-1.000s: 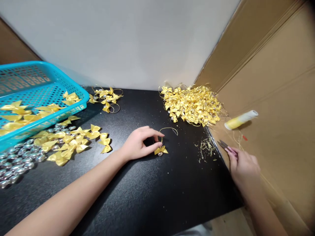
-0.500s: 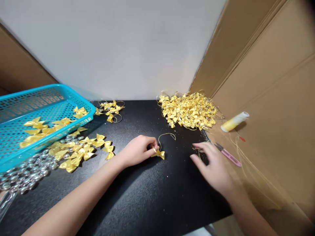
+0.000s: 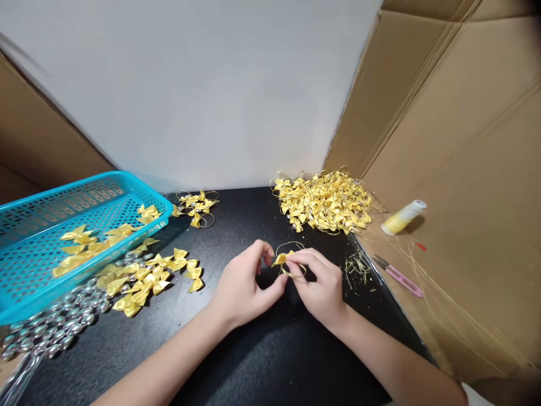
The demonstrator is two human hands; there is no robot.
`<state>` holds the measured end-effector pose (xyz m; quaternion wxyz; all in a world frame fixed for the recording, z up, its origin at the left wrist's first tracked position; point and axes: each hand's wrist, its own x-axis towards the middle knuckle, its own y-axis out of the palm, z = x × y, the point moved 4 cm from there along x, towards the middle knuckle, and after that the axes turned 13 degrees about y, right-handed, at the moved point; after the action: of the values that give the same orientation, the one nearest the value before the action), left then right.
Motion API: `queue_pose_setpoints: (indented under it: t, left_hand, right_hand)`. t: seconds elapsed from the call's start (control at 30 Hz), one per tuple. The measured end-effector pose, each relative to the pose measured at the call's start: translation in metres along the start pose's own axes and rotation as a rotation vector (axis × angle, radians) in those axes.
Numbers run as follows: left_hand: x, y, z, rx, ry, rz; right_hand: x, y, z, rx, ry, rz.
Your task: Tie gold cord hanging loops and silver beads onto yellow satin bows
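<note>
Both hands meet over the middle of the black table (image 3: pixel 262 355). A small yellow ribbon bow (image 3: pixel 281 259) with a gold thread loop (image 3: pixel 291 246) is pinched between the fingertips of my left hand (image 3: pixel 245 285) and my right hand (image 3: pixel 319 285), just above the tabletop. A big pile of finished yellow bows with loops (image 3: pixel 323 200) lies behind my hands at the back right. Loose plain bows (image 3: pixel 156 273) lie to the left of my left hand.
A turquoise perforated basket (image 3: pixel 51 231) holding yellow bows sits at the left, with silver beads (image 3: pixel 54 327) spread in front of it. Pink snips (image 3: pixel 399 276) and a yellow thread spool (image 3: pixel 403 217) lie on the cardboard at the right. Thread clippings (image 3: pixel 357 265) lie near the table's right edge.
My right hand let go of the pink snips, left them on the cardboard and came left to join my left hand on the bow. The bow has been lifted off the table.
</note>
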<state>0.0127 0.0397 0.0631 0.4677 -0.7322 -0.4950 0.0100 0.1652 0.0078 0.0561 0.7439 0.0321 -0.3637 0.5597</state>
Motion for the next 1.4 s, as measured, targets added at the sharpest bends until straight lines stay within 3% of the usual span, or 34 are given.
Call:
queue_pose_setpoints:
  t: [0.13,0.33,0.47,0.7,0.97,1.2,1.4]
  left_hand:
    - [-0.002,0.007,-0.005,0.039,0.029,0.068]
    - [-0.003,0.011,-0.009,0.28,0.224,0.036]
    - [-0.004,0.012,-0.006,0.315,0.272,-0.023]
    - [-0.006,0.015,-0.004,0.377,0.308,-0.027]
    - [-0.011,0.023,-0.001,0.36,0.362,0.052]
    - [-0.009,0.026,0.001,0.296,0.338,0.077]
    - [-0.01,0.028,0.015,-0.135,0.042,0.004]
  right_hand:
    - [-0.003,-0.002,0.0,0.027,-0.01,-0.008]
    - [-0.007,0.001,-0.002,0.009,0.054,-0.002]
    - [-0.009,0.001,-0.003,-0.019,0.111,-0.025]
    - [-0.009,0.004,0.002,-0.285,-0.048,0.06]
    - [-0.008,0.011,-0.005,-0.382,0.013,0.183]
    - [-0.008,0.014,-0.009,-0.472,0.027,0.235]
    - [-0.001,0.007,-0.018,-0.235,0.182,0.251]
